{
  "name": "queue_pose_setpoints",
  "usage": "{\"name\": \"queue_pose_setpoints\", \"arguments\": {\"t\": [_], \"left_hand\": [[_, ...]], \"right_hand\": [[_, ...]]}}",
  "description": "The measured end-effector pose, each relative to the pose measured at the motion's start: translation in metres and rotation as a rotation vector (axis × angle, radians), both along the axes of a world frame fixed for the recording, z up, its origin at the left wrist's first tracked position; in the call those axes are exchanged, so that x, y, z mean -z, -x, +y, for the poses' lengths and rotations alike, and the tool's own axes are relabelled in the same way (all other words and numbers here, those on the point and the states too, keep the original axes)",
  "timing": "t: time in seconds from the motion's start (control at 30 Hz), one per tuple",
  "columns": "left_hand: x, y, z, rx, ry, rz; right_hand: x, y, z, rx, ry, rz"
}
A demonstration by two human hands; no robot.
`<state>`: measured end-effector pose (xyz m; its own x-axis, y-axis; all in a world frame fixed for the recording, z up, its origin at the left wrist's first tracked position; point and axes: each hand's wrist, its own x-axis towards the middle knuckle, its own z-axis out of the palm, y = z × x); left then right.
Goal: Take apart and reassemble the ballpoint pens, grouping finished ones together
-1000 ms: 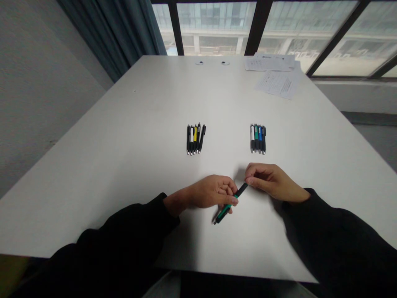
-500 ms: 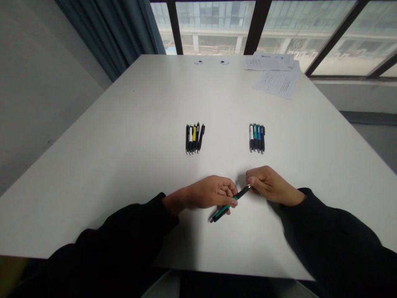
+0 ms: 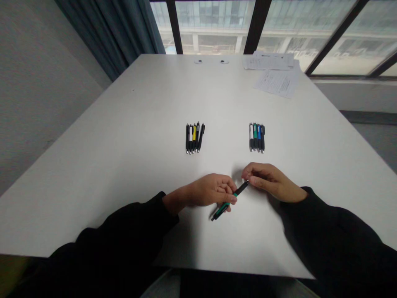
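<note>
Left hand (image 3: pixel 214 191) of mine is partly curled, thumb and fingers closed around the middle of a slim green-and-black pen (image 3: pixel 221 210). At about three o'clock from it, my right hand (image 3: pixel 270 180) is loosely curled, thumb and forefinger close together at the pen's silver tip; whether they pinch it or only meet it, I cannot tell. Both forearms come in low over the table in black sleeves, the left sleeve (image 3: pixel 130 227) reaching towards two o'clock, the right sleeve (image 3: pixel 328 227) towards ten, and my palms face roughly inward.

Beneath everything spreads a broad, smooth white table (image 3: pixel 99 165). Overlapping printed white papers (image 3: pixel 274 76) lie at its far edge, about twelve o'clock from my right hand. At eleven o'clock from my left hand rests a row of five pens (image 3: pixel 194 138), black, white, yellow and two more dark ones, the rightmost leaning. Between eleven and twelve from my right hand, four pens (image 3: pixel 257 138) sit side by side: white, green, blue and black. The pen I hold slants between the two hands, silver tip towards one or two o'clock, its other end towards seven or eight, just over the tabletop.
</note>
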<state>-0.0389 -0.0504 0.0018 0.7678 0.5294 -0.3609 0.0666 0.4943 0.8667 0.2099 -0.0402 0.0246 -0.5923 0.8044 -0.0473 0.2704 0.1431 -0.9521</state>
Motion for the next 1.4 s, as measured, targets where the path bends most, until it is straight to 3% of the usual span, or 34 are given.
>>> {"name": "queue_pose_setpoints", "arguments": {"t": [0.23,0.43,0.87,1.13,1.27,1.4], "left_hand": [[-0.001,0.000,0.000,0.017,-0.005,0.008],[-0.004,-0.001,0.000,0.022,-0.010,0.010],[-0.001,-0.001,0.001,0.006,-0.038,0.000],[0.000,-0.001,0.000,0.007,0.007,-0.002],[-0.001,-0.002,0.001,-0.064,0.039,-0.063],[0.000,-0.003,0.007,-0.283,0.013,-0.198]], "right_hand": [[0.001,-0.002,0.000,-0.030,-0.026,-0.136],[-0.003,0.000,0.000,-0.065,0.070,-0.044],[-0.002,0.003,-0.001,-0.134,-0.012,-0.143],[0.004,0.005,-0.003,-0.071,0.076,-0.148],[0.006,0.002,-0.003,-0.018,0.117,0.008],[0.005,0.010,-0.009,-0.103,0.236,0.179]]}}
